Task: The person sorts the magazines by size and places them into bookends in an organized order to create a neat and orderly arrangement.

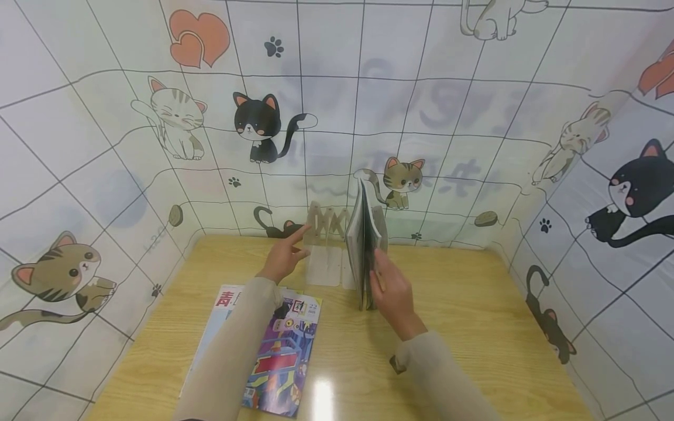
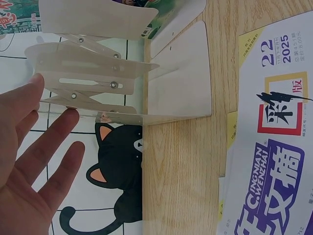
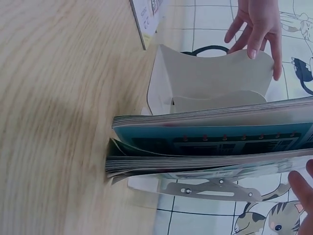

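Note:
A beige extendable book rack [image 1: 323, 266] with crossed metal links stands against the back wall. My left hand [image 1: 284, 257] is at its left end, fingers spread and fingertips touching the upright end plate [image 2: 88, 110]. Several magazines [image 1: 357, 245] stand on edge at the rack's right side, their page edges facing me. They part in a narrow gap, where a teal page [image 3: 220, 137] shows. My right hand [image 1: 392, 292] rests against their right face with its fingers fairly straight; only some fingers [image 3: 303, 196] show in the right wrist view.
Left of centre on the wooden table [image 1: 458, 304], a magazine with a purple illustrated cover [image 1: 284, 362] lies flat, partly under my left forearm. Beside it lies a pale blue magazine [image 1: 210, 333]. Cat-printed walls [image 1: 337, 128] enclose the table at the back and both sides.

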Demonstrator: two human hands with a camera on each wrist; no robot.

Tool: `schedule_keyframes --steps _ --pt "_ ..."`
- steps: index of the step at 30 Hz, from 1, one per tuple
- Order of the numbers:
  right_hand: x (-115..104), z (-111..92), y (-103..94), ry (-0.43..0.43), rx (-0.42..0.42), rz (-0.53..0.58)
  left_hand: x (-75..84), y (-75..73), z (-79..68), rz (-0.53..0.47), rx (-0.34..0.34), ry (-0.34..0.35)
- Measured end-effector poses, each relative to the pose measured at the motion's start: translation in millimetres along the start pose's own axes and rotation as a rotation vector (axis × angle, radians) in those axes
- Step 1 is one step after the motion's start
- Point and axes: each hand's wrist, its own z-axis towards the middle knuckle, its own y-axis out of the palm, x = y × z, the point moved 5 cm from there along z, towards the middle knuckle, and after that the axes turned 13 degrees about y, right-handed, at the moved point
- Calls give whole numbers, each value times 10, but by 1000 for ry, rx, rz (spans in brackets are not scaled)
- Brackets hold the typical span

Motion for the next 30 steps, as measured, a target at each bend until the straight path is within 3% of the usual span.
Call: schedule_keyframes --steps 10,18,23,30 --pt "242 -45 -84 159 34 25 3 18 5 4 -24 -3" --pt "450 18 -38 316 -97 -49 1 -4 -18 32 -42 -5" --pt "511 33 0 348 -133 -68 -9 12 -49 43 -28 13" --pt "582 33 28 368 -193 -82 -11 55 -113 -18 25 19"
